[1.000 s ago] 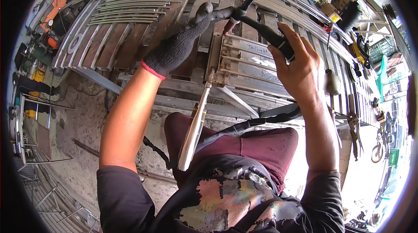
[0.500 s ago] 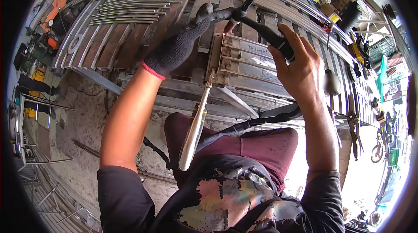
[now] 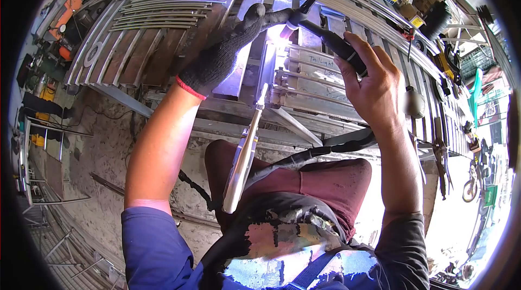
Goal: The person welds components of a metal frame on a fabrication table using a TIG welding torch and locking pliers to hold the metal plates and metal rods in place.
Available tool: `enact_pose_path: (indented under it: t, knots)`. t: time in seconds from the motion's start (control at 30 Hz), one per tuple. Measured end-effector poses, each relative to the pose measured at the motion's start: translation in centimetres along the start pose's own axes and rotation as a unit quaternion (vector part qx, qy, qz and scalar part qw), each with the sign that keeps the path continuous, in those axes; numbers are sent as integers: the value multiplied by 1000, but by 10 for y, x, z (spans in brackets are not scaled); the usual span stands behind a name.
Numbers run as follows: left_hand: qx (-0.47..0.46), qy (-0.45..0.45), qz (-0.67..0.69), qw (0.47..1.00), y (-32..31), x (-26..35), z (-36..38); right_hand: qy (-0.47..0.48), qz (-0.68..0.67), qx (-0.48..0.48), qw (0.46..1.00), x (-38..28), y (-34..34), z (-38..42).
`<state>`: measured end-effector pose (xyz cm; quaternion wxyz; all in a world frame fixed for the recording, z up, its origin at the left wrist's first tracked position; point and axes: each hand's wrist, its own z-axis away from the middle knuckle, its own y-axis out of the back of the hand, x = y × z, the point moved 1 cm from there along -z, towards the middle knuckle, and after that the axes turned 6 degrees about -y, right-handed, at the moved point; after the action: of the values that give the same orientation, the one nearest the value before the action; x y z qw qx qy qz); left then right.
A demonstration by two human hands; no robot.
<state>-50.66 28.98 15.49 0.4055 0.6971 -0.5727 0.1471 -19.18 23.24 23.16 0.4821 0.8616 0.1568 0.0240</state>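
My right hand point(image 3: 374, 81), bare, is wrapped round the black handle of a welding torch point(image 3: 334, 43). The torch's pinkish nozzle points down at a bright arc point(image 3: 281, 41) at the top corner of a metal frame point(image 3: 312, 78) made of thin rods. My left hand point(image 3: 230, 54), in a dark knit glove with a red cuff, lies left of the arc. Its extended index finger touches the torch head; whether its other fingers grip anything is hidden. Locking pliers point(image 3: 241, 165) are clamped on the frame's near left side, their handles pointing toward my body.
Shiny metal tubes point(image 3: 163, 13) lie on the slatted bench point(image 3: 130, 59), with a flat ring point(image 3: 93, 54) at its left. A black cable point(image 3: 304, 155) crosses above my lap. Clamps point(image 3: 440, 154) hang at the right edge. A person's legs point(image 3: 43, 106) show at far left.
A bright arc has lit at the nozzle and casts blue-white light over the frame, glove, pliers and my shirt. Both hands and the torch have stayed nearly still.
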Motion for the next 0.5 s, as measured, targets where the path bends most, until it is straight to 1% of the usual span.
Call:
enact_pose_path:
  t: [0.03, 0.07, 0.1, 0.13, 0.17, 0.2, 0.27, 0.3, 0.33, 0.37, 0.4, 0.43, 0.47, 0.5]
  knots:
    - [12, 40, -48, 998, 1, 4, 0, 14, -15, 21, 1000, 1, -1, 0]
    - [-10, -17, -206, 978, 2, -6, 2, 28, -31, 42, 998, 2, -4, -1]
    - [-32, -74, -358, 930, 2, -21, 5, 42, -46, 64, 996, 3, -6, 0]
    - [-53, -129, -499, 855, 3, -37, 8, 42, -39, 67, 996, 4, -7, 0]
    - [-72, -179, -626, 756, 3, -50, 11, 42, -31, 70, 996, 4, -8, 1]
    - [-90, -225, -734, 634, 2, -64, 15, 41, -23, 72, 996, 4, -8, 3]
    - [-85, -200, -620, 754, -2, -61, 14, 46, -21, 72, 996, 3, -6, 3]
    - [-54, -114, -349, 929, -8, -60, 14, 49, -20, 71, 996, 2, -5, 3]
    - [-34, -91, -231, 968, -9, -60, 14, 53, -19, 72, 996, 1, -5, 3]
    - [-8, -71, -109, 991, -11, -60, 14, 57, -19, 72, 996, 1, -5, 2]
    - [1, -127, -178, 976, -11, -60, 14, 61, -17, 73, 995, 1, -4, 2]
    - [8, -157, -212, 965, -12, -59, 14, 63, -17, 73, 995, 1, -3, 1]
    - [18, -185, -246, 951, -12, -58, 14, 66, -16, 74, 995, 1, -3, 1]
    - [24, -188, -247, 950, -12, -58, 14, 68, -16, 74, 995, 1, -2, 0]
